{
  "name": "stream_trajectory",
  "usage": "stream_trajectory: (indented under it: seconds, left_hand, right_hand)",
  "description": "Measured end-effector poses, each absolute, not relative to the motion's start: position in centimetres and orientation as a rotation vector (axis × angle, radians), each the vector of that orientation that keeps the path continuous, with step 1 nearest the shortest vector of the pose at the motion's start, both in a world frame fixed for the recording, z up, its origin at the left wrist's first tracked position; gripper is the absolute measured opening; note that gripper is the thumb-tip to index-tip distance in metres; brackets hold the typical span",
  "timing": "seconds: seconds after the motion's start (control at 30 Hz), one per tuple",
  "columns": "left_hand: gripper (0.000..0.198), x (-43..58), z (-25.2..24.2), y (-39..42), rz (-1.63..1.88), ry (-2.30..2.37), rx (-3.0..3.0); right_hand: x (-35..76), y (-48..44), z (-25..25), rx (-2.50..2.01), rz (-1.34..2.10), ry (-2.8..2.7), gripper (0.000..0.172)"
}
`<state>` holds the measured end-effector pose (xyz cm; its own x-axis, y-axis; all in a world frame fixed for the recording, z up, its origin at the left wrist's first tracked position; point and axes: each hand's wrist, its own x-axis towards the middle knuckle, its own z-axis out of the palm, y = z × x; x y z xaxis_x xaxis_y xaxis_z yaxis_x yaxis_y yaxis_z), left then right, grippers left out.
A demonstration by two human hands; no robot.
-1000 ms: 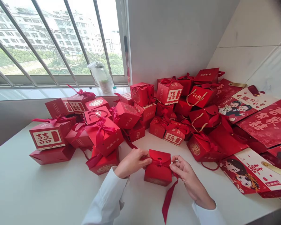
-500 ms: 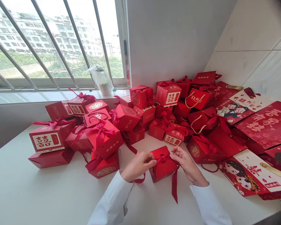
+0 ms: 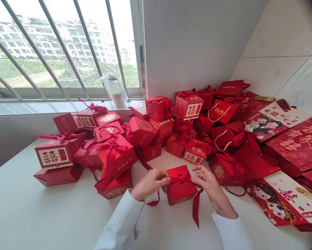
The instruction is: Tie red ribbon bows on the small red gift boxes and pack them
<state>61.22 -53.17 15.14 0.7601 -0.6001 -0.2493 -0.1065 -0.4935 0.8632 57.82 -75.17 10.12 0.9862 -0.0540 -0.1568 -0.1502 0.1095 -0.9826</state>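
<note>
A small red gift box (image 3: pixel 181 194) sits on the white table in front of me, with a red ribbon (image 3: pixel 196 208) crossing its top through two round holes. Where the ribbon crosses itself there is a small knot between the holes. My left hand (image 3: pixel 153 182) pinches one side of the ribbon at the box's left edge, and a tail curls down below it. At the right edge, my right hand (image 3: pixel 208 184) pinches the other side between thumb and finger, its long tail hanging to the table.
Finished-looking red boxes with bows (image 3: pixel 116 152) are piled behind and to the left. More boxes (image 3: pixel 189 107) stand at the back by the wall. Flat printed red bags (image 3: pixel 283 198) overlap on the right. On the windowsill stands a cup in a plastic bag (image 3: pixel 116 93).
My hands have drawn apart, the left moving a little left and the right outward, pulling the ribbon straighter across the box top. The knot looks smaller.
</note>
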Motion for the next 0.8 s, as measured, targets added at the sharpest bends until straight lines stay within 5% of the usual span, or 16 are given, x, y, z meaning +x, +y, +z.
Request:
stream_trajectory:
  seconds: [0.8]
  left_hand:
    - [0.03, 61.7, 16.9, -50.8, -0.72, -0.741, 1.806]
  right_hand:
    - [56.8, -73.3, 11.0, -1.692, 0.104, 0.132, 0.026]
